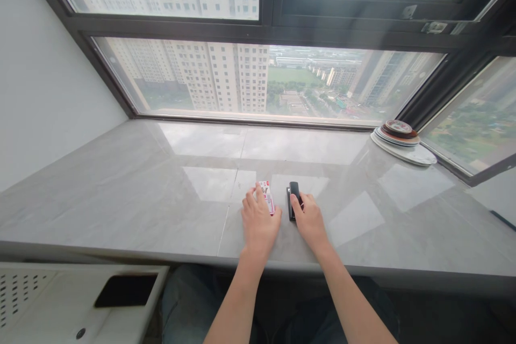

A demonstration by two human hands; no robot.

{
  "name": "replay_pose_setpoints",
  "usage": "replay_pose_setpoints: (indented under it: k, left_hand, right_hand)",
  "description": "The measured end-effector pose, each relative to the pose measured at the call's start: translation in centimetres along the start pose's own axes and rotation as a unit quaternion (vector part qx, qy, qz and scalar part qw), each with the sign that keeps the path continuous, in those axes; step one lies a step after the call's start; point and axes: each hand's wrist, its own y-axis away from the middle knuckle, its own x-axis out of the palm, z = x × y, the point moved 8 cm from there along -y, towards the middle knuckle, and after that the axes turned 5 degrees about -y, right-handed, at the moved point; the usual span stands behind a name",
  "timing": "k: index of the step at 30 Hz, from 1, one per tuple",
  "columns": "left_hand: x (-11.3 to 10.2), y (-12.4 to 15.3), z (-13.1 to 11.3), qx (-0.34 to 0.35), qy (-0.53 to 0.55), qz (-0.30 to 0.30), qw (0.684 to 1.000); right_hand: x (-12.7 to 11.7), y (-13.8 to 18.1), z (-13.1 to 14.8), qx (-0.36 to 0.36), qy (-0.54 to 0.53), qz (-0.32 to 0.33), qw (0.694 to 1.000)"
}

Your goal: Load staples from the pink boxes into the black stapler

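Note:
On the grey marble-look counter [161, 193], my left hand [259, 220] rests over a small white box with red and pink print [267, 197]. Its fingers lie along the left and top of the box, and the thumb is at the lower right corner, so the hand is closed about it. The box's left part is hidden under the fingers. Just to the right, a black stapler [294, 193] sits on the counter, pointing away from me. My right hand [311, 220] grips it from the right side, with the thumb across its near part. A narrow gap separates the box and the stapler.
A stack of plates and round lids [399, 140] stands in the far right corner by the window. Dark window frames [258, 29] border the counter's back edge. A white panel with a dark opening [76, 301] lies below the counter at the left.

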Motion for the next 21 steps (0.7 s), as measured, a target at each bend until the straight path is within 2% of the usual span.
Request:
replay_pose_setpoints:
  k: [3,6,10,12,16,19,21]
  left_hand:
    - [-0.4,0.2,0.7,-0.005,-0.003,0.012,1.0]
    - [-2.0,0.3,2.3,-0.008,-0.001,0.031,0.999]
    - [-5.8,-1.3,5.4,-0.004,-0.022,-0.024,0.999]
    - [-6.8,-3.0,7.3,-0.001,-0.044,-0.045,0.998]
    - [-5.8,-7.1,10.3,-0.001,-0.062,-0.024,0.998]
    - [-4.8,-8.8,10.6,0.004,-0.054,-0.021,0.998]
    - [-4.8,-8.9,10.4,0.004,-0.045,-0.028,0.999]
  right_hand:
    - [-2.0,0.9,-1.5,0.005,-0.017,-0.015,1.0]
    - [-2.7,1.7,-2.0,0.011,-0.031,-0.02,0.999]
    - [-2.6,2.1,-1.9,0.011,-0.032,-0.02,0.999]
    - [-2.6,2.0,-1.9,0.008,-0.033,-0.021,0.999]
    - [-2.8,1.8,-2.2,0.008,-0.043,-0.022,0.999]
    - [-2.8,1.8,-2.2,0.01,-0.059,-0.011,0.998]
    - [-2.8,1.9,-2.1,0.014,-0.063,-0.007,0.998]
